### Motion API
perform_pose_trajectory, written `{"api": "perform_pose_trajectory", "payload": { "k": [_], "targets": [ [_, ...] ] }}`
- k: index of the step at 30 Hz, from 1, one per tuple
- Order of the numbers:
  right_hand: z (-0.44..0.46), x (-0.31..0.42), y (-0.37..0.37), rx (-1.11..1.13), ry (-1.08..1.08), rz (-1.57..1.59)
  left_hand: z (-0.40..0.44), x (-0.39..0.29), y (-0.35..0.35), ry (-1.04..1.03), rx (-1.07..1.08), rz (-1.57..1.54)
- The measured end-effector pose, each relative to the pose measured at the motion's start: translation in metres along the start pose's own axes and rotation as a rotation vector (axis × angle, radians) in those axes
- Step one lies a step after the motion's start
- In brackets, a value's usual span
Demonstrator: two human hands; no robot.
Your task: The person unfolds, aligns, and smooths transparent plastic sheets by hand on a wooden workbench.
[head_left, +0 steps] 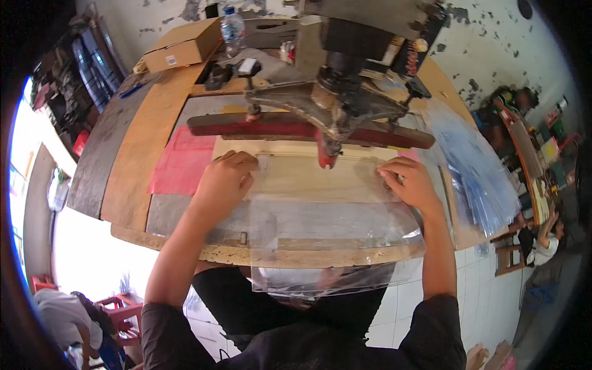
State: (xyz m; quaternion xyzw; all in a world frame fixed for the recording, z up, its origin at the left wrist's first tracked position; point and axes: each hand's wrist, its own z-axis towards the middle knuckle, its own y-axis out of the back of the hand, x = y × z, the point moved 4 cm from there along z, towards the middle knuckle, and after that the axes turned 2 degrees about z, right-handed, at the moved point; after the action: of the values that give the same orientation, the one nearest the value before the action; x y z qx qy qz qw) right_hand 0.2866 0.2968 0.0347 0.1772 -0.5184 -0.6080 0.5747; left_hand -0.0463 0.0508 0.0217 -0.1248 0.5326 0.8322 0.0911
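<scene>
So on the head feed I've got my left hand (227, 176) and right hand (412, 184) well apart mid-frame, at the upper corners of a clear plastic sheet (336, 231), probably to keep it straight on the cream board (236, 145), though I can't tell if the fingers pinch or just press. Its near end droops off the table (163, 242) at lower center, while the red press bar (246, 125) looms above the board, upper center. More clear sheets (475, 172) fan out at right, I guess for easy reach.
</scene>
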Motion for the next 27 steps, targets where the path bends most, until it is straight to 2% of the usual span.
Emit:
{"api": "perform_pose_trajectory", "payload": {
  "k": [3,5,6,8,14,27],
  "targets": [
    [-0.002,-0.008,-0.001,0.026,-0.044,-0.039,0.001,0.000,-0.002,-0.023,-0.014,-0.004],
    [-0.002,-0.009,-0.002,0.025,0.064,-0.021,0.001,-0.001,-0.001,0.016,-0.029,0.017],
    [-0.003,-0.012,-0.003,0.014,0.032,-0.040,0.002,-0.004,-0.001,-0.016,-0.020,-0.003],
    [-0.004,-0.012,-0.005,-0.016,0.087,-0.035,0.002,-0.004,0.001,0.079,-0.005,-0.039],
    [-0.006,-0.014,-0.005,0.019,-0.008,0.025,0.004,-0.008,0.002,0.042,-0.019,-0.005],
    [-0.005,-0.012,0.000,0.047,-0.028,0.025,0.006,-0.014,0.004,0.065,-0.005,0.021]
  ]
}}
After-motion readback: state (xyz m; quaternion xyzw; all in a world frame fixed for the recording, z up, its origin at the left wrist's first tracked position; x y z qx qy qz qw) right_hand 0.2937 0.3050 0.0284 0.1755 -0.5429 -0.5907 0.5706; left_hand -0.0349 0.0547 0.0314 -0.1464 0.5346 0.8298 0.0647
